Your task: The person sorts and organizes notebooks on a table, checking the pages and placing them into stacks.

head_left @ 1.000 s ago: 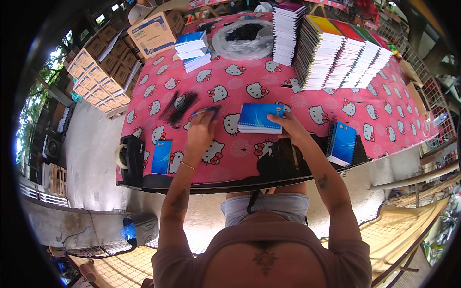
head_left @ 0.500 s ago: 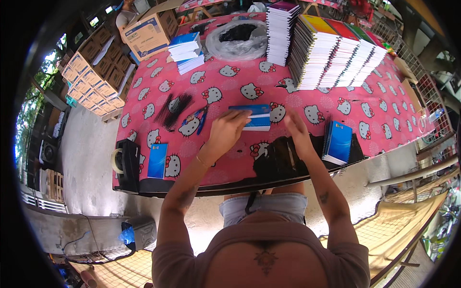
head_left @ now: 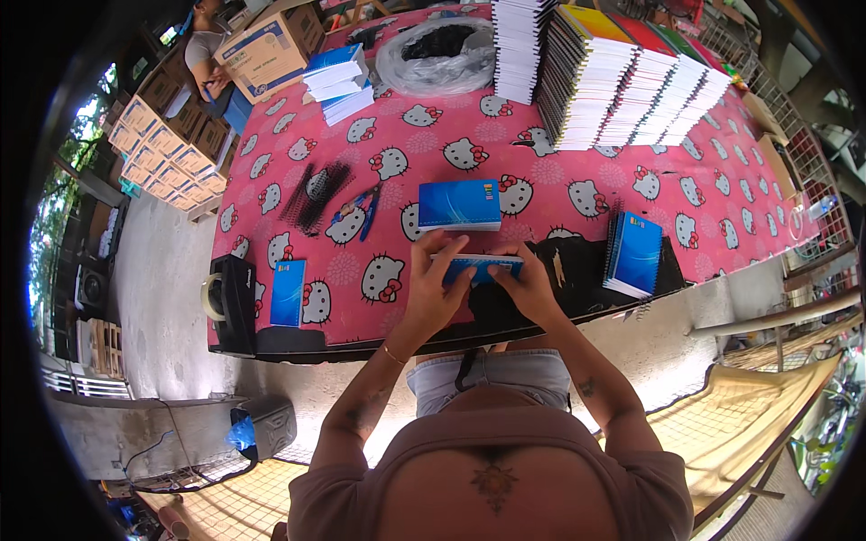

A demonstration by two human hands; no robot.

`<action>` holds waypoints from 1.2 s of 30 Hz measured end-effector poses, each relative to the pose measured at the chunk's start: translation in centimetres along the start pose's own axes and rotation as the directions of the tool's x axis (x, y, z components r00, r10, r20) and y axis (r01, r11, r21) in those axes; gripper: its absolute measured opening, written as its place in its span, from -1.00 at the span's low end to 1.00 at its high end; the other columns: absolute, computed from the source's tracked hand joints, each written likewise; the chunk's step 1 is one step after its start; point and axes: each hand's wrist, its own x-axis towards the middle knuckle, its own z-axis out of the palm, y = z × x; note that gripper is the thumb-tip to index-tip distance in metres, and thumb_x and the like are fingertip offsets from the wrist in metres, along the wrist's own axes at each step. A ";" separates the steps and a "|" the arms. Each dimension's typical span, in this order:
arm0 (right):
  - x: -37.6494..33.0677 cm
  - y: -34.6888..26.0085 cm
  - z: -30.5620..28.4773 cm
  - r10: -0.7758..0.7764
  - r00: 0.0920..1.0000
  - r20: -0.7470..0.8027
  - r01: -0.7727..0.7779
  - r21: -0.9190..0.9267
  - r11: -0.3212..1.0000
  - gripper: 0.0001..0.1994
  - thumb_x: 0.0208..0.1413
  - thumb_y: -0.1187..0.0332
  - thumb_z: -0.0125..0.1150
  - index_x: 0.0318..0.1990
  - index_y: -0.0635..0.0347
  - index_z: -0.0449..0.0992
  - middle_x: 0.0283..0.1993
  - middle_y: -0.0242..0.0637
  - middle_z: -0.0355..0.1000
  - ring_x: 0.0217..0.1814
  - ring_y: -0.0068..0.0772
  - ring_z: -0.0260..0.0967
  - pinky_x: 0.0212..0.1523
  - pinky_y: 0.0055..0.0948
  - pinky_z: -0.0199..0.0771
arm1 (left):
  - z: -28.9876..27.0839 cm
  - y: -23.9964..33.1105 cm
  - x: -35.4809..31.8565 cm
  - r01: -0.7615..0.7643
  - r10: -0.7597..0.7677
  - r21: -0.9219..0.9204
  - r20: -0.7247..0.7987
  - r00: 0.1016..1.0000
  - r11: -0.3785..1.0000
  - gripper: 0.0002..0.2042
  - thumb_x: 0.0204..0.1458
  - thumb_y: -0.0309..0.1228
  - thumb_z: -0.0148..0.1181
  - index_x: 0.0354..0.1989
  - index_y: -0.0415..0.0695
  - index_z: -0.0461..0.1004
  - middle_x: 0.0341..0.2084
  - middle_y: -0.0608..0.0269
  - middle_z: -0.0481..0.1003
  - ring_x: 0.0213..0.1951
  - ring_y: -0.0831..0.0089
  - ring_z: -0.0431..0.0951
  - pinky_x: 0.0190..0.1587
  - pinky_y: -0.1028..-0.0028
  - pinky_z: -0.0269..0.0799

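Hands (head_left: 478, 284) grip thin blue notebook (head_left: 483, 267), edge-on.

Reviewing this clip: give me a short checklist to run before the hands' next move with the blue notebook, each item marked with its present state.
1. Left hand grips the blue notebook: ok.
2. Right hand grips its other end: ok.
3. Notebook is clear of the second blue notebook behind it: ok.
4. Black coil bundle lies apart from both hands: ok.
5. Spiral binding seated along the held notebook: cannot tell.
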 end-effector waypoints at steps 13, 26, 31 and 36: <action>-0.6 1.3 -0.6 0.059 0.995 -0.077 -0.050 0.117 0.992 -0.76 0.13 0.36 0.36 -0.11 0.22 0.49 -0.22 -0.33 0.50 -0.18 -0.57 0.40 -0.13 -0.53 0.40 | -10.3 -5.5 0.4 0.432 -0.434 -0.039 -0.043 0.900 0.901 -0.78 0.08 -0.51 0.28 -0.08 -0.19 0.54 -0.30 0.09 0.59 -0.38 0.28 0.57 -0.30 0.40 0.48; -0.9 1.6 0.1 0.006 0.996 -0.094 0.008 0.145 0.989 -0.73 0.11 0.37 0.37 -0.08 0.24 0.49 -0.26 -0.32 0.51 -0.22 -0.57 0.42 -0.16 -0.53 0.43 | -0.5 1.6 0.6 -0.362 0.355 0.351 0.087 0.931 0.864 -0.68 -0.05 -0.48 0.33 -0.05 -0.14 0.57 -0.03 0.17 0.46 -0.03 0.18 0.47 -0.02 0.19 0.42; -1.1 1.5 -0.1 -0.033 0.994 -0.103 0.043 0.100 0.994 -0.72 0.11 0.38 0.36 -0.06 0.22 0.49 -0.24 -0.30 0.54 -0.22 -0.54 0.46 -0.16 -0.50 0.44 | 0.1 1.3 -0.1 -0.382 0.374 0.401 0.101 0.922 0.833 -0.67 -0.02 -0.46 0.30 -0.02 -0.16 0.56 0.04 0.14 0.44 0.06 0.11 0.43 0.08 0.10 0.36; -1.0 1.2 -0.1 -0.021 0.994 -0.111 0.027 0.051 0.998 -0.73 0.11 0.37 0.36 -0.07 0.23 0.50 -0.24 -0.27 0.55 -0.22 -0.52 0.47 -0.17 -0.50 0.44 | -0.3 1.4 -0.8 -0.275 0.292 0.405 0.019 0.956 0.872 -0.63 -0.04 -0.48 0.30 0.01 -0.18 0.54 0.06 0.08 0.43 0.10 0.07 0.42 0.12 0.08 0.34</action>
